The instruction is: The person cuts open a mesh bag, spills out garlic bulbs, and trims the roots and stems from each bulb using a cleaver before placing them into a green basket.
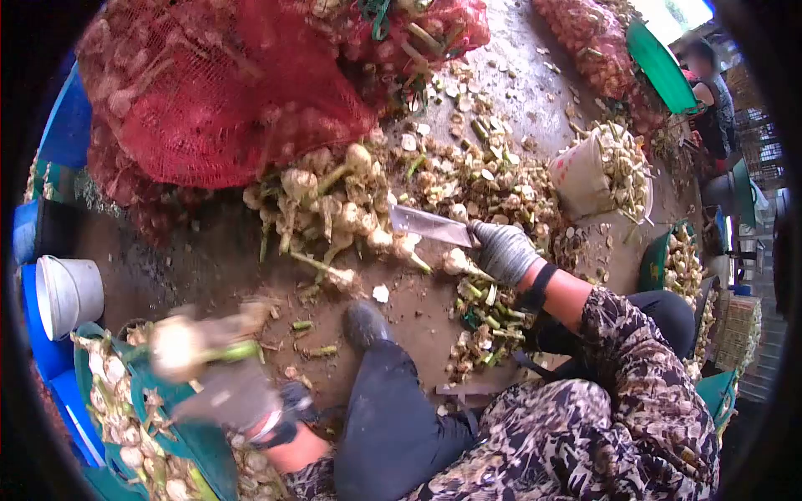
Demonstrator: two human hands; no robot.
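My right hand point(505, 253), in a grey glove, is closed round the handle of a knife point(430, 225). Its broad blade points left, over the edge of a heap of garlic bulbs point(338, 200) with stems on. At the lower left, my gloved left hand point(230, 397) is smeared by motion. A blurred garlic bulb point(177, 346) with a green stem is at this hand and appears to be held, though the fingers are indistinct. Just below and left of it stands a green container point(196, 451) with garlic in it.
Red mesh sacks point(225, 108) of garlic stand beyond the heap. A tipped white bucket point(576, 167) spills cut stems at right. Trimmings point(493, 184) litter the wet floor. A white pail point(71, 292) is at left. Another person point(714, 100) is at the far right.
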